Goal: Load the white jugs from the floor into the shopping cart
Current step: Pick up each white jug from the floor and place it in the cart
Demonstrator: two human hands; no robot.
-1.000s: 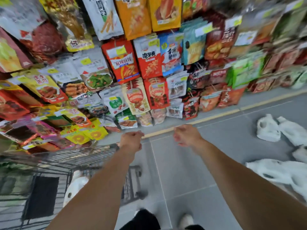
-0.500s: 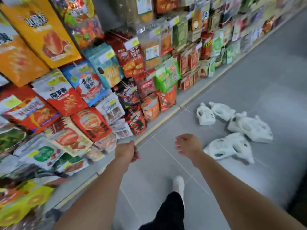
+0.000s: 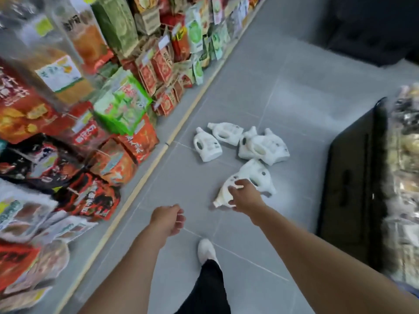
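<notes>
Nearest jug (image 3: 224, 192) flat, neck lower-left.

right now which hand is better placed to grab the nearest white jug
Right. The right hand is spread over the nearest jug; the left hand hangs loosely curled over bare floor, short of it.
</notes>
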